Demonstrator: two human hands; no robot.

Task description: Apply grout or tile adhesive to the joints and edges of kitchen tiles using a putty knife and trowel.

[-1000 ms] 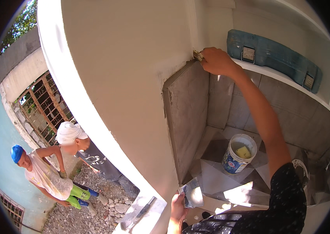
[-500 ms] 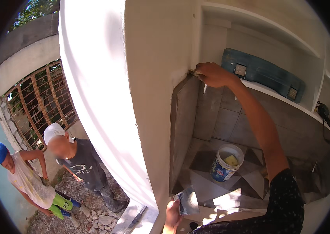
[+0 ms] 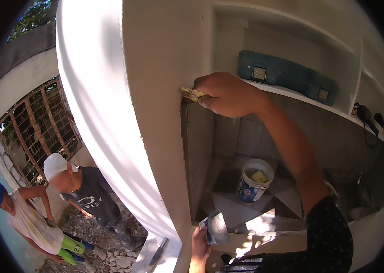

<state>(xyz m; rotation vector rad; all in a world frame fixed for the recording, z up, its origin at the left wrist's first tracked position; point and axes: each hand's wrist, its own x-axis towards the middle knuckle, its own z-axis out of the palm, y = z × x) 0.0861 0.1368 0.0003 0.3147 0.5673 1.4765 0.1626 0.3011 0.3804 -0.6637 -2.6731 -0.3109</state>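
Note:
My right hand [image 3: 228,94] is closed on a small yellowish, putty-smeared tool [image 3: 192,94], its exact kind unclear. The tool is against the wall [image 3: 164,73] at the top corner of the dark tiled recess. Lower down, my left hand [image 3: 199,245] grips a wide putty knife [image 3: 219,229] near the wall's lower end. Its flat metal blade points up and catches light; the fingers cover its handle.
A bucket [image 3: 243,187] with a yellow sponge [image 3: 259,176] stands on the tiled floor. The shelf above bears a blue-green case [image 3: 287,77] and a dark power tool [image 3: 365,116]. A grey-handled tool [image 3: 159,251] lies on the white ledge. Two people stand on rubble outside, left.
My right hand has moved left with its tool, from the inner corner onto the wall face, turning so more of the tool shows. The view has shifted slightly; my left hand still holds the putty knife.

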